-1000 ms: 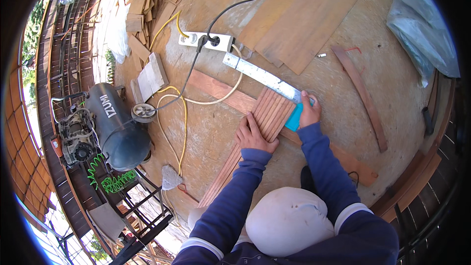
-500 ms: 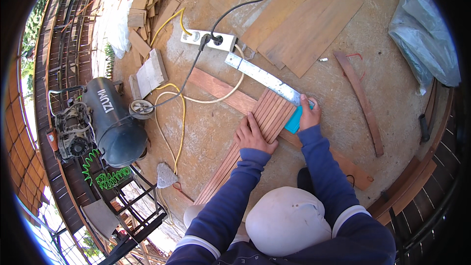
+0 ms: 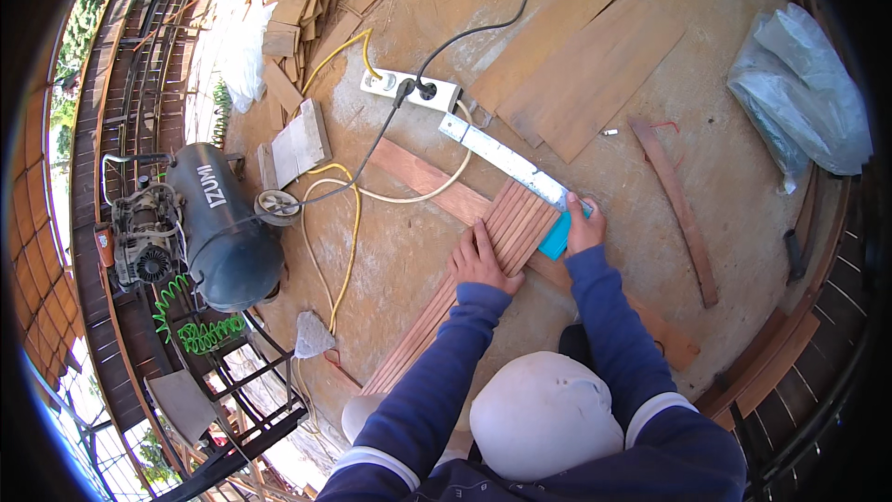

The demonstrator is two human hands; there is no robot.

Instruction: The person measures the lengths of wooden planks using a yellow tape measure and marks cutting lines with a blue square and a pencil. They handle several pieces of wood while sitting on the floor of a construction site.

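Observation:
A bundle of narrow reddish-brown wooden strips (image 3: 420, 329) runs diagonally from beside my knee to the middle of the floor. My left hand (image 3: 483, 260) spans the bundle near its far end, thumb on one side and fingers on the other, pressing the strips together. A try square (image 3: 506, 160) with a long silvery metal blade and a teal handle lies at the strips' far ends. The blade runs along those ends and reaches out to the left. My right hand (image 3: 585, 226) is closed on the square at its handle corner. A flat board (image 3: 432, 184) crosses beneath the bundle.
A white power strip (image 3: 409, 90) with black and yellow cords lies ahead. On the left stands a dark air compressor (image 3: 230, 223) with a green coiled hose (image 3: 212, 336). Wide thin boards (image 3: 595, 74), a curved wood strip (image 3: 678, 214) and a plastic bag (image 3: 804, 98) lie to the right.
The whole view has shifted slightly, so the floor items at the far side sit a little lower. Both hands keep their places on the strips and the square.

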